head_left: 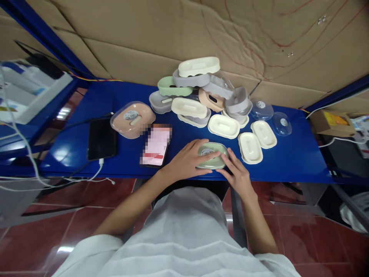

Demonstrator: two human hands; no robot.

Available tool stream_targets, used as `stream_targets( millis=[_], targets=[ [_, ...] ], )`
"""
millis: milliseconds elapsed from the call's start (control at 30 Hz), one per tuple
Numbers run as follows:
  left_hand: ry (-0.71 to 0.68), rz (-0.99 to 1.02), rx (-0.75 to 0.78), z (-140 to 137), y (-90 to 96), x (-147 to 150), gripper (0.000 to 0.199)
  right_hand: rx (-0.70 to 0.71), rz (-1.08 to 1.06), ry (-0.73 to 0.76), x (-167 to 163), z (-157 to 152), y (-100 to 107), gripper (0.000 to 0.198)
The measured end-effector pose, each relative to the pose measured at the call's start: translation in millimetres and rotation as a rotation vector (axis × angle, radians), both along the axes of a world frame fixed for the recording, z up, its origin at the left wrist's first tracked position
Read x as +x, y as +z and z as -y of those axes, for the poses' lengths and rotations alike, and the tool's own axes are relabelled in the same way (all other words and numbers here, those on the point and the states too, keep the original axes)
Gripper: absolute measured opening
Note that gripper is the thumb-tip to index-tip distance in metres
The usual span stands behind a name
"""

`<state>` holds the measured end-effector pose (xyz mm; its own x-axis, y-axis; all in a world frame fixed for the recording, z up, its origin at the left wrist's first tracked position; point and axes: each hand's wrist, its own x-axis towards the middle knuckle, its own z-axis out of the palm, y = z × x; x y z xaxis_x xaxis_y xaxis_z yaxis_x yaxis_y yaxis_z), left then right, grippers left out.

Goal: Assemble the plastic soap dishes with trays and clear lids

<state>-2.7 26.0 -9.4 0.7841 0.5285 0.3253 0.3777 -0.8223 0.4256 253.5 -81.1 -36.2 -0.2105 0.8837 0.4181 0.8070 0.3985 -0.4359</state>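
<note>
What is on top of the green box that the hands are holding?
A clear lid with a round sticker covers the green box. The left hand rests over it, the right hand touches its edge. The inside is hidden.

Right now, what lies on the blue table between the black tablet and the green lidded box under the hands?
In the head view, a smartphone with a lit, blurred screen lies flat between the black tablet and the green lidded box.
</note>
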Motion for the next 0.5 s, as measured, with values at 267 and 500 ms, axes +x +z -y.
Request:
stream_targets(
  millis=[267, 500],
  targets=[
    [0.002, 0.030, -0.028, 2.7, -1.8, 0.4, 0.065, -0.186, -0.051, 0.037, 2.6, -10.9, 13.2, 0.084],
    [0.103, -0.035, -0.019, 6.7, -0.4, 0.7, 0.069, -0.162, -0.040, 0.059, 3.6, -18.3, 10.2, 0.088]
  ],
)
